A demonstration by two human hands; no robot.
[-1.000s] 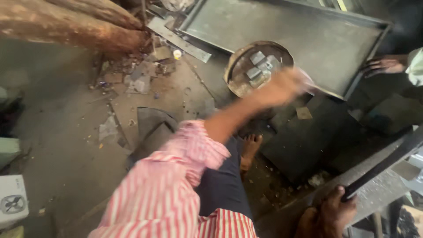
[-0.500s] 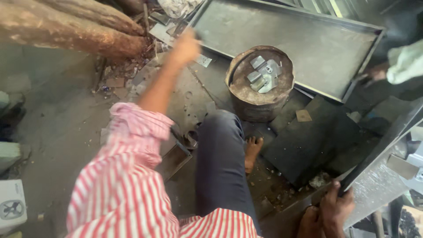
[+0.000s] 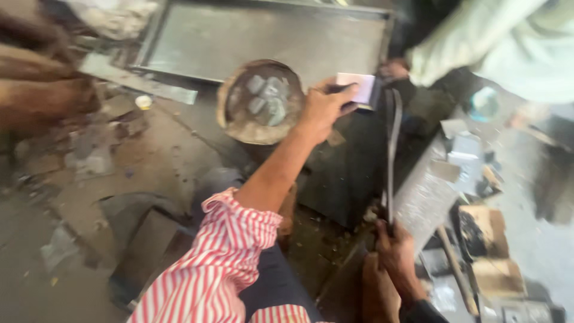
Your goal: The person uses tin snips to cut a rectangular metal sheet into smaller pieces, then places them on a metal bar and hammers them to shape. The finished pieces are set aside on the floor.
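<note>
**Left hand carries plate piece toward long bar held by right hand**

Gritty workshop floor (image 3: 107, 179), scrap all around. Left hand (image 3: 326, 107), arm in striped sleeve (image 3: 221, 269), pinches a small pale rectangular metal piece (image 3: 357, 88), closed on it, just right of the round pan (image 3: 261, 101) holding similar pieces. Right hand (image 3: 396, 260) low, fist closed on a long dark bar (image 3: 391, 149). Bar's long axis runs near vertical in view; its far end is just beside the piece. Left hand nearer the piece. Another person's sleeve (image 3: 496, 42) top right. Grey tray (image 3: 263, 36) behind pan.

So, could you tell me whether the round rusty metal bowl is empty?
Not empty: the round rusty metal bowl holds several small grey metal pieces.
</note>
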